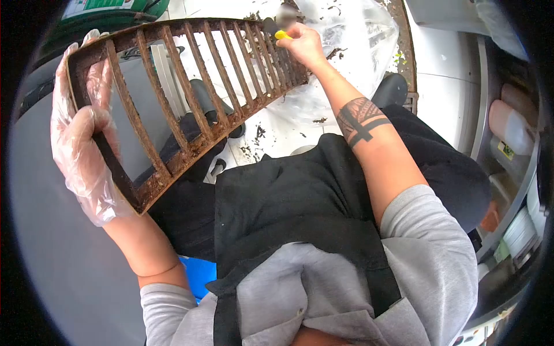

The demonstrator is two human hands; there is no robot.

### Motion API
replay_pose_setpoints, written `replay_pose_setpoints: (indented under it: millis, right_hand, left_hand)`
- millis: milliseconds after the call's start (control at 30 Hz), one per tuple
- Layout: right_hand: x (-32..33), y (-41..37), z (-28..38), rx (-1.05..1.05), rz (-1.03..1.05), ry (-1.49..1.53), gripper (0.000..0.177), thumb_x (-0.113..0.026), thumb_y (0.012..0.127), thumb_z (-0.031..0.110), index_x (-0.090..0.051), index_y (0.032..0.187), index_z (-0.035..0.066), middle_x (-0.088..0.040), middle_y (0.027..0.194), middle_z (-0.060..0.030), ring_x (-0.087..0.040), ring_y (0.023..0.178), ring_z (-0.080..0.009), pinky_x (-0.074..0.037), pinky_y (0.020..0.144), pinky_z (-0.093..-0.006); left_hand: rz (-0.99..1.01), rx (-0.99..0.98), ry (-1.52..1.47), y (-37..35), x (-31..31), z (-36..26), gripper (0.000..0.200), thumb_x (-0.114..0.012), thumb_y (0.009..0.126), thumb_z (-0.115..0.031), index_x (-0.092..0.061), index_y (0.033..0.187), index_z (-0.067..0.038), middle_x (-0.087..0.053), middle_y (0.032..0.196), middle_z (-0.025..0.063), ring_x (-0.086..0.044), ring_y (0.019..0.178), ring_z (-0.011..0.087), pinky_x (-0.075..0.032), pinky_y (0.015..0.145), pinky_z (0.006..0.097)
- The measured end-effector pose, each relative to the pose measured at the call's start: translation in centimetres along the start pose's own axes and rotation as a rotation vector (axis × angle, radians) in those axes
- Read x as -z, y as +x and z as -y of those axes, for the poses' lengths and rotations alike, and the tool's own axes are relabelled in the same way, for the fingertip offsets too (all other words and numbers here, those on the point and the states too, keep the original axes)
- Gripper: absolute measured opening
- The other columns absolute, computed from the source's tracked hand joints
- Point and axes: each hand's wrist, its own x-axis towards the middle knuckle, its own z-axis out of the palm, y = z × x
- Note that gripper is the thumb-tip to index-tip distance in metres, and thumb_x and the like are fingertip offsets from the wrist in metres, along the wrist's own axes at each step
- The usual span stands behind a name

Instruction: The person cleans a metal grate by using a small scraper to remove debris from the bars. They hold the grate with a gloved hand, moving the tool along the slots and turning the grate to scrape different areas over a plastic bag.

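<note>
A rusty metal drain grate (199,124) with many slats is held up at a slant, its near end at the left and its far end over a plastic bag. My left hand (81,144), in a clear plastic glove, is wrapped round the left end of its frame. My bare right hand (303,46) is closed on a small yellow-and-black tool, seemingly a scraper (283,35). Its black part lies against the upper edge of the grate near the far end. The tool's tip is partly hidden.
A clear plastic bag (358,40) lies on the white tiled floor (444,92), with dark debris scattered round it. Along the right runs a metal shelf (482,104) with plastic containers (511,130). A large grey surface (63,248) is at the left, and a green container (98,11) at the upper left.
</note>
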Motion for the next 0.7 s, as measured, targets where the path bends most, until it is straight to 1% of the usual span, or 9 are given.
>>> replay_pose_setpoints:
  millis: [33, 233, 300, 400, 467, 500, 567, 633, 700]
  right_hand:
    - [0.3, 0.2, 0.0, 0.046, 0.014, -0.037, 0.031, -0.085, 0.072, 0.027, -0.072, 0.091, 0.007, -0.073, 0.085, -0.008, -0.068, 0.077, -0.02, -0.054, 0.075, -0.0342]
    - [3.5, 2.4, 2.8, 0.225, 0.126, -0.336, 0.03, -0.078, 0.074, 0.032, -0.072, 0.091, 0.008, -0.073, 0.089, -0.0129, -0.07, 0.081, -0.0303, -0.054, 0.076, -0.0404]
    - [4.6, 3.0, 4.4, 0.237, 0.159, -0.33, 0.028, -0.074, 0.076, 0.033, -0.068, 0.087, 0.008, -0.069, 0.081, -0.0103, -0.067, 0.076, -0.025, -0.052, 0.074, -0.0376]
    - [6.9, 4.0, 9.1, 0.327, 0.348, -0.587, 0.018, -0.071, 0.076, 0.021, -0.067, 0.087, 0.007, -0.07, 0.082, -0.0108, -0.069, 0.081, -0.0313, -0.053, 0.073, -0.0433]
    - [6.6, 5.8, 9.4, 0.497, 0.354, -0.694, 0.013, -0.067, 0.078, 0.021, -0.069, 0.083, 0.009, -0.07, 0.079, -0.0136, -0.069, 0.079, -0.0358, -0.053, 0.071, -0.0469]
    - [6.6, 6.5, 9.4, 0.663, 0.358, -0.796, 0.013, -0.064, 0.08, 0.022, -0.071, 0.079, 0.01, -0.069, 0.076, -0.0164, -0.069, 0.078, -0.0403, -0.054, 0.069, -0.0505]
    - [7.5, 6.4, 11.3, 0.77, 0.387, -0.793, 0.014, -0.065, 0.08, 0.023, -0.068, 0.077, 0.011, -0.069, 0.076, -0.0155, -0.069, 0.077, -0.0402, -0.054, 0.067, -0.0506]
    - [7.6, 5.8, 12.7, 0.882, 0.61, -0.958, 0.013, -0.065, 0.078, 0.023, -0.07, 0.083, 0.013, -0.069, 0.076, -0.016, -0.069, 0.076, -0.0387, -0.054, 0.069, -0.0504]
    - [7.5, 3.6, 12.8, 0.965, 0.583, -1.045, 0.014, -0.067, 0.077, 0.013, -0.069, 0.089, 0.008, -0.072, 0.086, -0.0109, -0.071, 0.086, -0.0341, -0.055, 0.078, -0.0473]
  left_hand:
    - [-0.009, 0.034, -0.009, -0.1, -0.2, -0.2, 0.082, -0.039, 0.071, 0.008, -0.034, 0.153, 0.01, -0.046, 0.148, 0.0333, -0.04, 0.148, 0.0356, -0.039, 0.119, 0.0329]
    - [-0.021, 0.023, -0.02, 0.1, -1.2, -0.8, 0.083, -0.038, 0.07, 0.009, -0.035, 0.152, 0.012, -0.045, 0.149, 0.0333, -0.039, 0.148, 0.038, -0.037, 0.121, 0.0341]
    - [-0.028, 0.007, -0.036, -0.1, -1.2, -0.7, 0.083, -0.038, 0.069, 0.009, -0.035, 0.152, 0.012, -0.046, 0.149, 0.0331, -0.039, 0.147, 0.0384, -0.038, 0.12, 0.0337]
    - [-0.011, -0.004, -0.067, 0.2, -0.7, -0.5, 0.081, -0.039, 0.07, 0.008, -0.036, 0.151, 0.012, -0.048, 0.146, 0.0325, -0.043, 0.145, 0.0357, -0.037, 0.121, 0.0348]
    - [-0.018, -0.021, -0.091, 0.7, -0.1, 0.3, 0.078, -0.04, 0.072, 0.006, -0.04, 0.15, 0.011, -0.054, 0.141, 0.0305, -0.064, 0.124, 0.0271, -0.053, 0.102, 0.0259]
    - [-0.018, -0.024, -0.093, 0.6, -0.2, 0.2, 0.078, -0.04, 0.072, 0.006, -0.04, 0.15, 0.011, -0.054, 0.141, 0.0305, -0.064, 0.124, 0.0271, -0.053, 0.102, 0.0259]
    - [-0.032, 0.011, -0.07, 0.5, -0.5, -0.1, 0.076, -0.04, 0.073, 0.006, -0.042, 0.149, 0.009, -0.059, 0.136, 0.0283, -0.069, 0.08, 0.0126, -0.057, 0.071, 0.015]
    - [-0.039, 0.019, -0.087, 0.5, -0.7, -0.2, 0.076, -0.04, 0.074, 0.006, -0.043, 0.149, 0.008, -0.06, 0.135, 0.0274, -0.061, 0.066, 0.0093, -0.052, 0.06, 0.0127]
    - [-0.046, 0.022, -0.103, 0.6, -1.1, -0.4, 0.075, -0.04, 0.074, 0.006, -0.044, 0.149, 0.007, -0.061, 0.134, 0.0265, -0.052, 0.052, 0.006, -0.047, 0.05, 0.0105]
